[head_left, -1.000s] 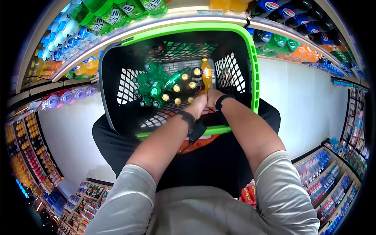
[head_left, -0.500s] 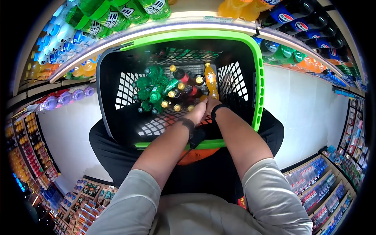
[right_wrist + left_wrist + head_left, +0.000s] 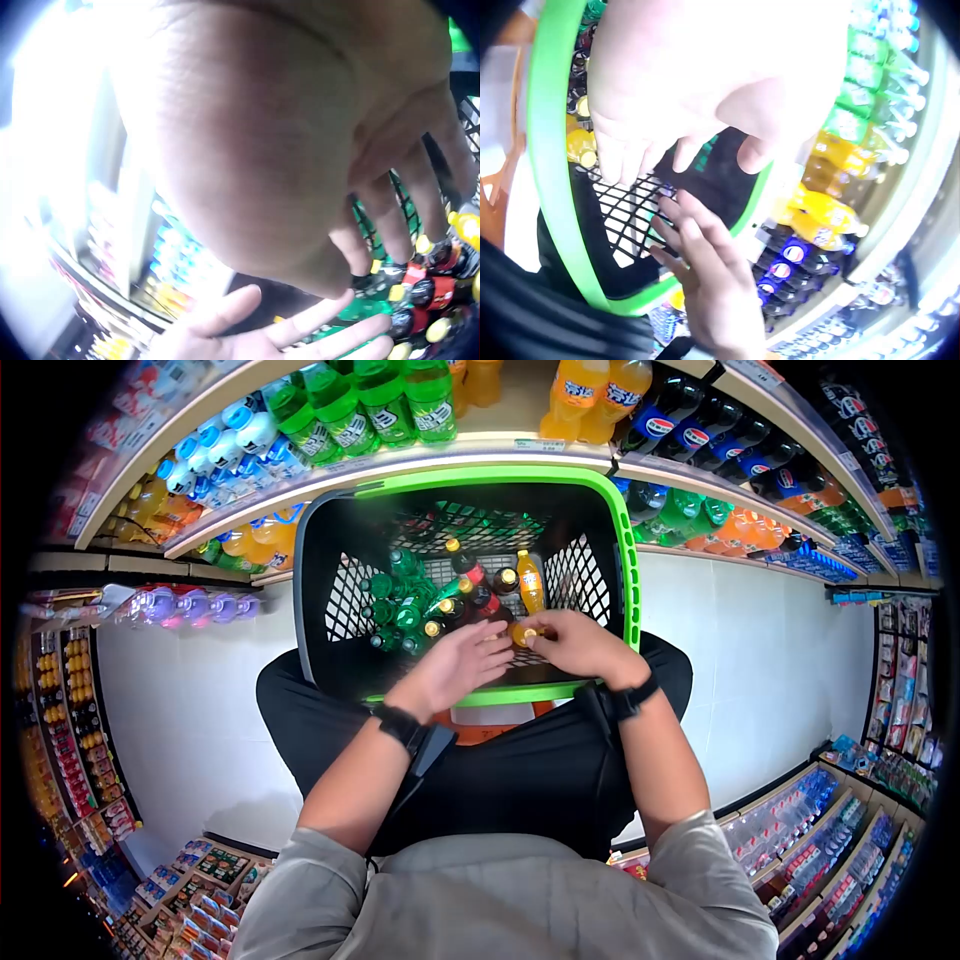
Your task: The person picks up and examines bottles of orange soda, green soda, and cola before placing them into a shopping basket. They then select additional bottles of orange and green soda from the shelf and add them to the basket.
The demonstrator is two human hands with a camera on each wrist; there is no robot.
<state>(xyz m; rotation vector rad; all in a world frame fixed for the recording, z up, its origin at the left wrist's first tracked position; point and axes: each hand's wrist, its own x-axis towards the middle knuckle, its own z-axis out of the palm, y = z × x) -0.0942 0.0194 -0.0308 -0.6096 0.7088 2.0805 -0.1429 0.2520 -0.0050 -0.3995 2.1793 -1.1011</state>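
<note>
Over the basket's near side, my left hand [image 3: 455,665] is open, palm turned inward and fingers extended. My right hand [image 3: 585,650] faces it, fingers loosely extended near the cap of an orange-drink bottle [image 3: 524,633]; the left wrist view shows this right hand [image 3: 716,277] holding nothing. Inside the basket [image 3: 632,580], another orange-drink bottle [image 3: 530,582] leans at the right. Dark bottles with yellow caps [image 3: 466,565] fill the middle, and green bottles [image 3: 405,610] are grouped at the left. In the right wrist view, dark bottles [image 3: 435,292] lie beyond the right fingers.
The basket stands between the person's knees against a drinks shelf [image 3: 480,452]. Green bottles [image 3: 380,405], orange bottles [image 3: 580,400] and dark cola bottles [image 3: 660,420] line it. Pale floor [image 3: 750,650] lies either side, with further product racks [image 3: 800,810] behind at the right.
My hands, close together low in the basket before, have come apart and up toward its near rim. The second orange bottle's cap now shows between them. The view has tilted toward the shelf.
</note>
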